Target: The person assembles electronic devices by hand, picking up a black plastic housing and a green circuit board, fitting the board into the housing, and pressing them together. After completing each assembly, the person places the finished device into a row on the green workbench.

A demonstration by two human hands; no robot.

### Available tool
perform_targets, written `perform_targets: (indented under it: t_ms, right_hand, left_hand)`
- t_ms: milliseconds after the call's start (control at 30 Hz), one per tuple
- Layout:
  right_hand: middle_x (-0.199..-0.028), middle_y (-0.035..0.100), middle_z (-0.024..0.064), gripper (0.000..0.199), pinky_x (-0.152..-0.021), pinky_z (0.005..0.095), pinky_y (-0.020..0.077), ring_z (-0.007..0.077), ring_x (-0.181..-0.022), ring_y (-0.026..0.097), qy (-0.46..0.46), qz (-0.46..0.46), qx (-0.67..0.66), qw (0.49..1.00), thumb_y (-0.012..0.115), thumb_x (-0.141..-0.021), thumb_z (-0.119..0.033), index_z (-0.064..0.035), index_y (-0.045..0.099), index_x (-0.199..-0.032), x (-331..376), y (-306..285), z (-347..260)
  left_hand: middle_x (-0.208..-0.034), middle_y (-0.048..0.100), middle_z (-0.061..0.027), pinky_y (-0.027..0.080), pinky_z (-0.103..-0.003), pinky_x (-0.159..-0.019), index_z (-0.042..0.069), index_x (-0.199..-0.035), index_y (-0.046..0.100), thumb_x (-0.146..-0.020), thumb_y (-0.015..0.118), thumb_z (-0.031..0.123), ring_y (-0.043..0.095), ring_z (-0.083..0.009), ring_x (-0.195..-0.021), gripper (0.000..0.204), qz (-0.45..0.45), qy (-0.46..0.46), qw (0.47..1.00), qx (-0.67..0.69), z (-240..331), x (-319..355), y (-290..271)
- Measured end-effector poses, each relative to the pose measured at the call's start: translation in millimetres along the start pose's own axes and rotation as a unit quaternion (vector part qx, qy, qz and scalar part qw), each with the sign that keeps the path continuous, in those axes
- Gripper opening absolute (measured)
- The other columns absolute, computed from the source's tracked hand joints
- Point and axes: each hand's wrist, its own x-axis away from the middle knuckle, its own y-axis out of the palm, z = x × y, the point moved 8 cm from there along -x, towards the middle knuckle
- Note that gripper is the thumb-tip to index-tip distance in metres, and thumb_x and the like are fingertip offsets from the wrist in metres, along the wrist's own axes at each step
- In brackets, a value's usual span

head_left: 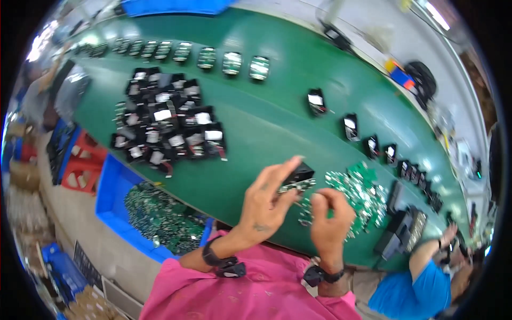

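My left hand is around the near side of a small black plastic case, fingers along its far-left side and thumb at its lower edge. A narrow green circuit board with silvery parts shows along the case's near edge, just above that thumb. To the right, my right hand is raised with its fingers curled toward the thumb; what they hold, if anything, I cannot make out. Just beyond it lies a loose pile of small green circuit boards on the green table.
Black cases with white labels cluster at left. Round-ended green boards line the far side; more black cases curve along the right. A blue bin of boards stands below the table edge. A person in blue sits at right.
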Motion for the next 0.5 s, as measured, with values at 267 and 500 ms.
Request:
perform_targets:
  t_ms: [267, 500]
  right_hand:
    - [-0.069, 0.062, 0.0038, 0.016, -0.052, 0.0218, 0.0406, 0.0061, -0.06, 0.055, 0.088, -0.078, -0.076, 0.99, 0.067, -0.092, -0.008, 0.0007, 0.058, -0.081, 0.6, 17.1, 26.8]
    - [-0.074, 0.054, 0.003, 0.013, -0.054, 0.0244, 0.0357, 0.0087, -0.064, 0.048, -0.006, -0.079, -0.222, 0.972, 0.065, -0.092, -0.003, 0.003, 0.057, -0.082, 3.0, 35.1, 5.6]
  left_hand:
    - [-0.132, 0.049, -0.0175, 0.059, -0.036, -0.08, 0.017, -0.143, 0.051, -0.084, 0.057, -0.009, 0.067, -0.0304, -0.101, 0.065, -0.107, -0.012, 0.982, -0.156, -4.3, 0.2, 0.8]
    - [-0.131, 0.048, -0.0197, 0.058, -0.036, -0.08, 0.018, -0.145, 0.049, -0.082, 0.059, -0.009, 0.069, -0.0308, -0.093, 0.069, -0.092, 0.019, 0.983, -0.157, -0.6, 3.0, 1.4]
